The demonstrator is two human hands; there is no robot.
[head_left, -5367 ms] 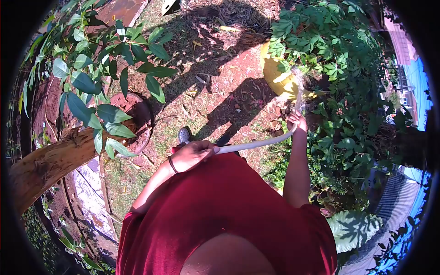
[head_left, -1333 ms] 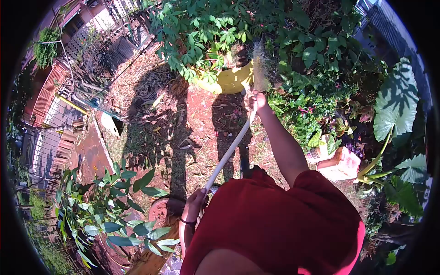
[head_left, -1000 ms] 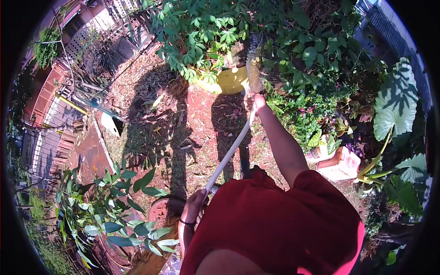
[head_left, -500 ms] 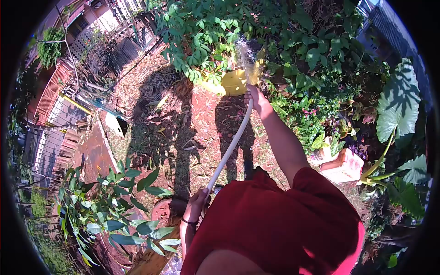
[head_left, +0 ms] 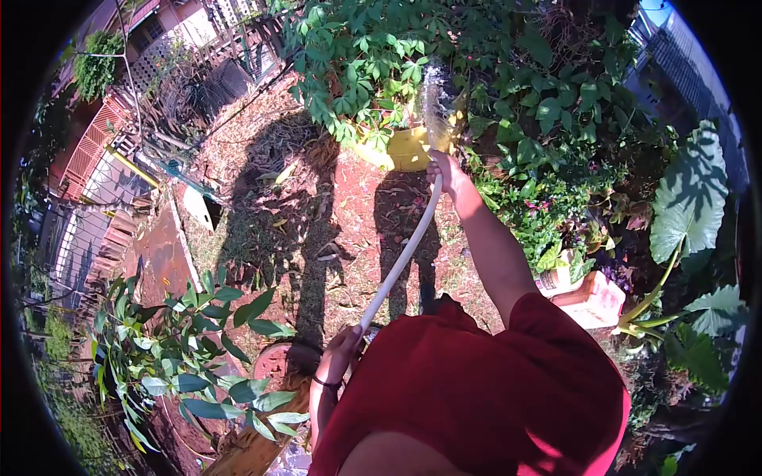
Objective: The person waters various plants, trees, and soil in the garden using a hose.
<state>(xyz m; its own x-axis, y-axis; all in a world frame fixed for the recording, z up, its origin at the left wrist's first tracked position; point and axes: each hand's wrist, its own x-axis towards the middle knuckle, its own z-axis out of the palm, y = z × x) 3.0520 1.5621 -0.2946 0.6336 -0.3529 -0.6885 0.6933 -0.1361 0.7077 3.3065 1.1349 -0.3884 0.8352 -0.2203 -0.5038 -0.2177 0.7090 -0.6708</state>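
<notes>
A pale garden hose (head_left: 403, 260) runs diagonally up between my two hands. My right hand (head_left: 446, 173), arm stretched forward, is closed around it near its outlet. Water (head_left: 436, 99) sprays from that end toward the leafy green plants (head_left: 373, 59). Just beyond the hand is a yellow container (head_left: 409, 151), partly hidden by leaves and spray. My left hand (head_left: 340, 351) is wrapped round the hose lower down, close to my body, with a dark band at the wrist. Below the left hand, my red shirt hides the rest of the hose.
A leafy branch (head_left: 190, 357) reaches in at lower left, near a reddish round pot (head_left: 282, 361). At right stand a pinkish-white tub (head_left: 591, 300) and a large-leaved plant (head_left: 689, 194). A red metal gate (head_left: 91, 147) is at far left. Shadows fall across the leaf-littered ground (head_left: 357, 238).
The view has shifted slightly. My right hand and the hose end sit a little farther right and lower in view, with the spray still flowing. Both hands keep their grip.
</notes>
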